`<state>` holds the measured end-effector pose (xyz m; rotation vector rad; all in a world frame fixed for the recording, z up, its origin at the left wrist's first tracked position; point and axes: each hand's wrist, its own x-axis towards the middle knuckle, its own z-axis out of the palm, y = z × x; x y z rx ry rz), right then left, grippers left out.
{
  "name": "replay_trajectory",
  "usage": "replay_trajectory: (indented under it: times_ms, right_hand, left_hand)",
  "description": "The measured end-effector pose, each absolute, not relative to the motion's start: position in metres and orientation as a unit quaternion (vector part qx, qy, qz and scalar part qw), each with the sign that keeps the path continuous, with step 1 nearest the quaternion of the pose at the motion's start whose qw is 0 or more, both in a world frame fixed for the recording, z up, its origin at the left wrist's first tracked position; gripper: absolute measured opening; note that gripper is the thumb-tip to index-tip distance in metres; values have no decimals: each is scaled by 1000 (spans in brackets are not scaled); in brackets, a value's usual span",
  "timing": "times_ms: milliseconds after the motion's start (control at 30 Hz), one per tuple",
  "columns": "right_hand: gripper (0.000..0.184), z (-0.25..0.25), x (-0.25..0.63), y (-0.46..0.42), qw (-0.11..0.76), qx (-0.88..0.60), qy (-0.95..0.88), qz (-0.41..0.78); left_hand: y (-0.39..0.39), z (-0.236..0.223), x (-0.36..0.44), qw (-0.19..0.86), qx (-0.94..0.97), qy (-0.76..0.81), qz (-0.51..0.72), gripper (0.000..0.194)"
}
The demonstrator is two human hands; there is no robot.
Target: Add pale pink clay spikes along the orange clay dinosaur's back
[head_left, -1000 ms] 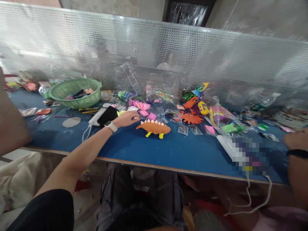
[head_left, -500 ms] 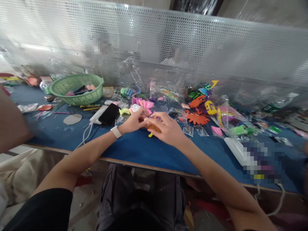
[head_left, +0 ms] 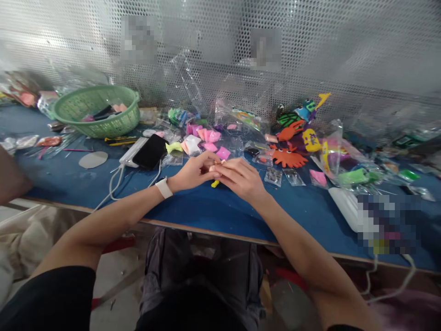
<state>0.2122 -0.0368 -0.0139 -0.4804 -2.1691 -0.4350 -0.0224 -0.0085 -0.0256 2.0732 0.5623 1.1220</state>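
My left hand [head_left: 199, 171], with a pale watch band at the wrist, closes around the left end of an orange clay dinosaur. Over its other side curl the fingers of my right hand [head_left: 243, 180], and the fingertips of both hands meet. Most of the figure is covered; a yellow foot [head_left: 215, 184] pokes out below and a pale spike [head_left: 223, 162] shows between the fingers. Just beyond my hands lie pink clay packets [head_left: 208, 136], a white packet [head_left: 191, 144] and a yellow-green piece [head_left: 174, 147].
A green basket [head_left: 115, 125] stands at the back left, with a black phone [head_left: 150, 151] and a grey disc [head_left: 93, 159] nearer. To the right are an orange clay crab [head_left: 288, 157], small clear packets [head_left: 273, 176] and a white device [head_left: 343, 208]. A perforated metal screen [head_left: 213, 41] borders the table's back.
My right hand has come in from out of view and joined my left hand on the clay dinosaur, which lay uncovered on the table before. The view has tilted downward.
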Motion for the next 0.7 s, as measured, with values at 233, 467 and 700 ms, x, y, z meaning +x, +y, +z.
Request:
replay_trajectory:
  times_ms: [233, 467, 700]
  right_hand:
    - [28, -26, 217, -29, 385, -199, -884, -177]
    - [23, -35, 211, -26, 345, -257, -878, -211]
    - [23, -12, 243, -6, 595, -338, -702, -197]
  left_hand:
    - [-9, -28, -22, 356, 802, 238, 416, 45]
    - [-6, -27, -25, 249, 842, 270, 395, 36]
    - [46, -17, -70, -1, 806, 394, 443, 31]
